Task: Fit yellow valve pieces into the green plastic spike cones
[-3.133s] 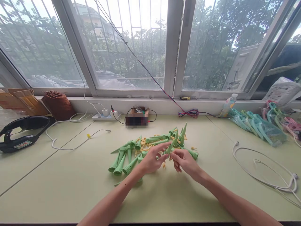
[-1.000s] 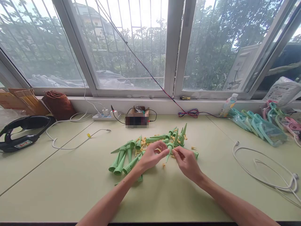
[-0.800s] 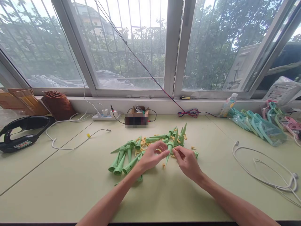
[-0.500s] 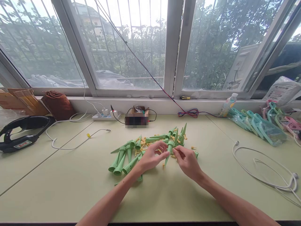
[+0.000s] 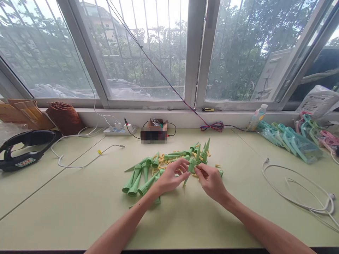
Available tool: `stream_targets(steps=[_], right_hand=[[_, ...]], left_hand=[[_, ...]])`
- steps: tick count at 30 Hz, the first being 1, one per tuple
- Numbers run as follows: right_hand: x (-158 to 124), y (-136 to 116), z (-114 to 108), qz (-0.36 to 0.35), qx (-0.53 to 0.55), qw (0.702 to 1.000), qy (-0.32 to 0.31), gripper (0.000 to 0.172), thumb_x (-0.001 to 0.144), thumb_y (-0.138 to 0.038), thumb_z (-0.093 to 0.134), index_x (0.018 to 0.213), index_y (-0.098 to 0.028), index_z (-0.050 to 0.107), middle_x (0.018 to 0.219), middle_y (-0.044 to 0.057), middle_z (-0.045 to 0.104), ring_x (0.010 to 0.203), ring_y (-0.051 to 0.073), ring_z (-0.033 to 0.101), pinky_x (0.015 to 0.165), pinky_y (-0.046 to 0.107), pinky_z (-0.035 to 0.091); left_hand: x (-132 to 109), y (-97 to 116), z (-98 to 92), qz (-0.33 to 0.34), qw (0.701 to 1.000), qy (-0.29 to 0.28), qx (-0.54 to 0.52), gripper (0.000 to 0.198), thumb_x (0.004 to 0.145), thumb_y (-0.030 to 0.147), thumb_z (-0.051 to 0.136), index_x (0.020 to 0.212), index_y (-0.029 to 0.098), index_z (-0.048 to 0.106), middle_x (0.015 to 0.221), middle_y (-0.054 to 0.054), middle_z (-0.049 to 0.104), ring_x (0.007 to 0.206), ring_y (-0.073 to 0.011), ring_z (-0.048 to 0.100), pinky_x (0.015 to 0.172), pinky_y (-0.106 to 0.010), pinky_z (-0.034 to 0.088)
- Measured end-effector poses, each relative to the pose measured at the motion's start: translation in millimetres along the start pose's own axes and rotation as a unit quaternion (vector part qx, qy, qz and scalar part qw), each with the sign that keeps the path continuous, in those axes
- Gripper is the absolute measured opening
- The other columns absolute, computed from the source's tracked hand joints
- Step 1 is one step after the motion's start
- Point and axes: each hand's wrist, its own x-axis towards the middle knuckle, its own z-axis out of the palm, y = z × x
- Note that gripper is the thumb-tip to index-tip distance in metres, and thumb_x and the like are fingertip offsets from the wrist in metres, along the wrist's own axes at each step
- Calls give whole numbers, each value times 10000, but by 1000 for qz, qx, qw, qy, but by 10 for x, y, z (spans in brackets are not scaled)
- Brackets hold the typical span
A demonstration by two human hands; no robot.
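Observation:
My left hand (image 5: 173,174) grips a green plant watering spike (image 5: 191,165) between thumb and fingers, its point tilted down toward me. Close against the spike's collar, the fingertips of my right hand (image 5: 212,180) are pinched on a small yellow valve, largely hidden by the fingers. Beyond and to the left of my hands lies a loose pile of green spikes (image 5: 136,185). Small yellow valves (image 5: 217,165) are scattered among and beside them. A few spikes (image 5: 206,150) at the back right point upward.
Behind the pile stands a small box (image 5: 158,123) with a blurred dark device in front, near a white power strip (image 5: 119,130). Black headgear (image 5: 29,150) lies at left. A coiled white cable (image 5: 296,204), a bottle (image 5: 256,118) and bagged teal clips (image 5: 291,141) are at right.
The spike in my left hand has shifted slightly, its point now less visible below the fingers. Both hands stay in nearly the same place.

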Motion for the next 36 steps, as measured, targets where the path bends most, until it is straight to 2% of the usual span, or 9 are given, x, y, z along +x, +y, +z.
stream_targets(steps=[6, 13, 20, 22, 26, 29, 33, 36], right_hand=[[1, -26, -1, -8, 2, 1000, 3, 327, 982, -351, 459, 690, -206, 440, 592, -42, 367, 535, 122, 308, 497, 258, 272], [3, -34, -3, 4, 23, 1000, -3, 340, 980, -379, 457, 688, -208, 435, 571, -48, 366, 499, 116, 327, 471, 255, 270], [7, -56, -7, 41, 70, 997, -20, 365, 981, -438, 463, 701, -204, 473, 531, -46, 422, 446, 120, 417, 442, 249, 326], [5, -65, -9, 38, 73, 996, -23, 362, 984, -442, 465, 717, -200, 503, 530, -45, 432, 445, 121, 428, 446, 249, 346], [-3, -83, -8, 28, 70, 997, -29, 352, 988, -433, 466, 734, -198, 530, 527, -45, 438, 447, 124, 426, 454, 252, 361], [-12, -83, -3, 22, 59, 998, -29, 344, 989, -417, 467, 734, -198, 536, 544, -42, 428, 468, 126, 413, 461, 253, 347], [-27, -67, 5, 0, 31, 999, -26, 328, 993, -383, 466, 734, -195, 537, 596, -33, 414, 519, 127, 368, 489, 256, 319], [-33, -60, 9, -17, 13, 999, -30, 316, 995, -357, 466, 737, -193, 545, 618, -24, 425, 545, 133, 353, 514, 261, 310]], left_hand=[[11, -30, -1, 14, 1000, 13, 19, 245, 885, 371, 633, 1072, 214, 618, 895, -25, 588, 802, -150, 579, 762, -277, 524], [25, -48, 18, 49, 995, 45, 75, 215, 888, 349, 625, 1044, 204, 649, 950, -54, 612, 750, -141, 589, 667, -257, 527], [12, -8, 46, 16, 998, 48, 25, 241, 869, 392, 645, 1007, 195, 625, 969, -40, 582, 598, -84, 544, 544, -224, 510], [4, 15, 49, 7, 999, 42, 0, 274, 864, 423, 656, 993, 186, 611, 917, -35, 594, 563, -81, 541, 526, -225, 506], [5, 55, 51, -14, 998, 32, -43, 328, 880, 483, 630, 971, 171, 587, 640, 31, 532, 503, -101, 534, 489, -228, 486], [18, 62, 56, -22, 997, 40, -58, 353, 895, 525, 594, 914, 173, 580, 587, 47, 498, 487, -107, 536, 459, -218, 460], [30, 25, 61, -30, 996, 55, -65, 416, 945, 561, 493, 767, 185, 496, 513, 73, 443, 379, -70, 455, 380, -179, 329], [33, -11, 61, -37, 995, 40, -79, 463, 966, 583, 430, 712, 196, 425, 459, 78, 457, 304, -49, 367, 334, -170, 230]])
